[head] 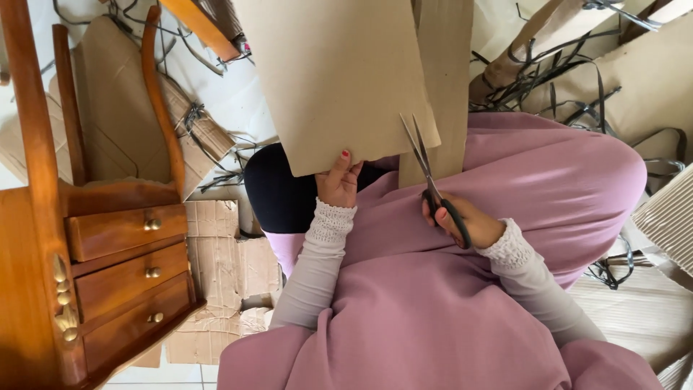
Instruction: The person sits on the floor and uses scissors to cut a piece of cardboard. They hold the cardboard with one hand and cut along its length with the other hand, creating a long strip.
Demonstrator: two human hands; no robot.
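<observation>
My left hand (339,182) pinches the near edge of a large brown cardboard sheet (336,76) and holds it up in front of me over my lap. My right hand (465,222) grips black-handled scissors (427,173); their blades stand apart at the sheet's right edge, pointing away from me. Behind the sheet a narrower cardboard strip (442,79) hangs down on the right. Both sleeves are pale with lace cuffs, above a mauve garment (563,180) covering my knees.
A wooden cabinet with three small drawers (123,271) and curved wooden rails stands at the left. Flattened cardboard (216,260) lies on the white floor beside it. More cardboard pieces and tangled black plastic straps (556,79) are scattered at the top right; corrugated sheets (668,217) lie at the right.
</observation>
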